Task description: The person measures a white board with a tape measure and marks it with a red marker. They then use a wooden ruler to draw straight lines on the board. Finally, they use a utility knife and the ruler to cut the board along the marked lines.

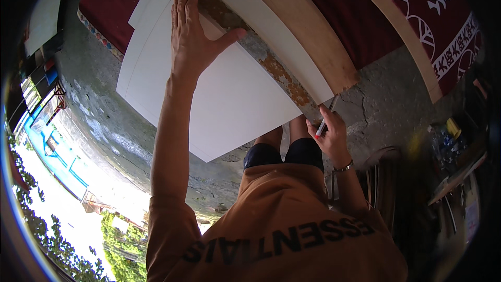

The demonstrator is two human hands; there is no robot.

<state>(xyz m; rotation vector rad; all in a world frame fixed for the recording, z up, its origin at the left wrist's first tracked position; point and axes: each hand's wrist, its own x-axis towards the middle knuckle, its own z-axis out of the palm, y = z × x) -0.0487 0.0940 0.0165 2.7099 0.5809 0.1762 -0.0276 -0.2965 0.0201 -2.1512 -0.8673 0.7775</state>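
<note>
A large white sheet (235, 104) lies in front of me, with faint curved lines drawn near its left edge. Across it runs a long, worn, rust-stained straight strip (279, 68), slanting from the far left down to the near right. My left hand (193, 42) is spread flat, its palm on the sheet and its thumb reaching over the strip. At the strip's near end, my right hand (331, 133) holds a slim white pen (326, 120) with a red end. The pen points up beside the strip's end and the sheet's corner; whether its tip touches is unclear.
Right of the sheet lie a curved tan board (334, 55) and dark red cloth (360, 31). Farther right is another red cloth with white printing (443, 15). Cracked grey concrete (381, 99) lies underneath. Cluttered items (451, 141) stand at the right edge.
</note>
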